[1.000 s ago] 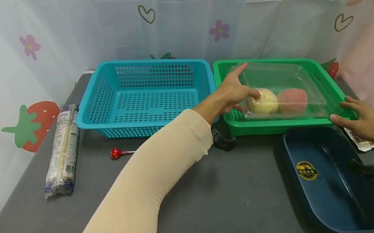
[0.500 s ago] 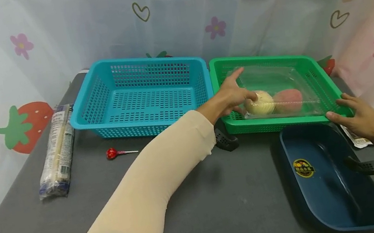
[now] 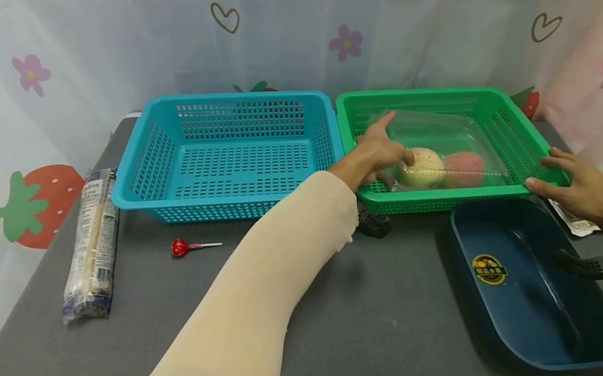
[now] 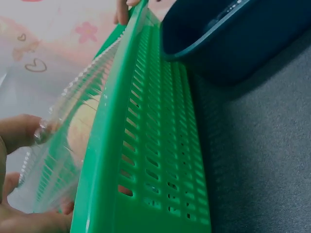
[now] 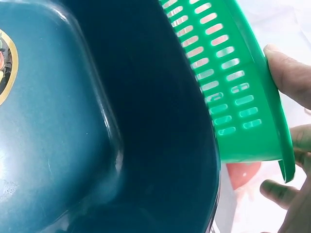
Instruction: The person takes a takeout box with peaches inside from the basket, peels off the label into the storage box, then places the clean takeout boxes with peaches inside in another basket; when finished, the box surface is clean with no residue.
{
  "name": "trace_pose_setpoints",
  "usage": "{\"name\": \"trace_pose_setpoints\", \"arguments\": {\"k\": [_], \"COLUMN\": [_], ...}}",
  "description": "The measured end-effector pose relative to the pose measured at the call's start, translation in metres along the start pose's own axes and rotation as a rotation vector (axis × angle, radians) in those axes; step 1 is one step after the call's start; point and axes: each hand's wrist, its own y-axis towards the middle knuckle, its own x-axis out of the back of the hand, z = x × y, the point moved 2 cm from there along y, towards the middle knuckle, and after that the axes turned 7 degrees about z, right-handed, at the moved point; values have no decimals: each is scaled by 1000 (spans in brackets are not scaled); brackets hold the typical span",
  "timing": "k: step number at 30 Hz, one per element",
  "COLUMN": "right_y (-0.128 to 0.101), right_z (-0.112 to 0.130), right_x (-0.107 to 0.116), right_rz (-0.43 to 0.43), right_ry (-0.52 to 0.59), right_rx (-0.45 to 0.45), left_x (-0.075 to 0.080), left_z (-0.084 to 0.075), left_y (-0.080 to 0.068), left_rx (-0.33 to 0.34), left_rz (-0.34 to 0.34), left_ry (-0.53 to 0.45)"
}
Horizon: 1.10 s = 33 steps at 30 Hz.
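In the head view my left hand (image 3: 376, 154) grips the left end of a clear plastic container (image 3: 449, 123) in the green basket (image 3: 418, 202). A pale yellow round item (image 3: 422, 168) and a pink one (image 3: 463, 169) show through the plastic; their kind is unclear. The left wrist view has fingers (image 4: 19, 131) on both sides of the container's edge, behind the basket's wall. At the basket's front right corner, my right hand (image 3: 584, 187) holds the rim. Its thumb (image 5: 290, 75) presses the rim in the right wrist view, other fingers lying past the corner.
A blue basket (image 3: 238, 205) stands left of the green one. The dark blue tub (image 3: 537, 308) sits before the green basket, close to my right wrist. A red lollipop (image 3: 180, 247), a long plastic-wrapped pack (image 3: 90, 246) and a partly hidden packet (image 3: 576, 222) lie on the grey table.
The container has slid slightly left inside the green basket, with my left hand on it. My left forearm has shifted a little right. The right hand stays at the basket corner.
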Motion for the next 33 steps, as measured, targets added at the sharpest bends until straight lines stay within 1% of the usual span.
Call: {"name": "trace_pose_setpoints", "arguments": {"k": [4, 8, 10, 12, 14, 18, 22, 24, 26, 30, 33], "right_y": [-1, -1, -1, -1, -1, -1, 0, -2, -4, -8, -10], "right_z": [1, 1, 1, 2, 2, 3, 4, 4, 6, 13, 23], "right_x": [0, -2, -2, -3, -3, -4, -4, -3, 0, 8, 15], "right_rz": [-6, 0, 3, 0, -3, -9, -16, -12, -9, -13, -39], "right_ry": [-1, 3, 7, 4, 1, 0, 1, -5, -24, -62, -69], "right_rx": [1, -8, -13, -17, -17, -15, -29, -54, -80, -109, -102], "left_x": [-1, -1, -2, -2, -3, -3, -3, -3, -3, -2, 2], "left_z": [-2, -3, -3, -3, -3, -3, -3, -3, -4, -12, -21], "left_y": [2, 5, 6, 8, 10, 11, 9, 5, -1, -17, -30], "left_rx": [64, 148, 185, 205, 223, 239, 243, 230, 207, 127, 76], "left_rz": [-40, -64, -61, -51, -35, -13, -8, -8, 0, 28, 45], "left_ry": [58, 169, 233, 290, 324, 345, 380, 404, 400, 322, 250]}}
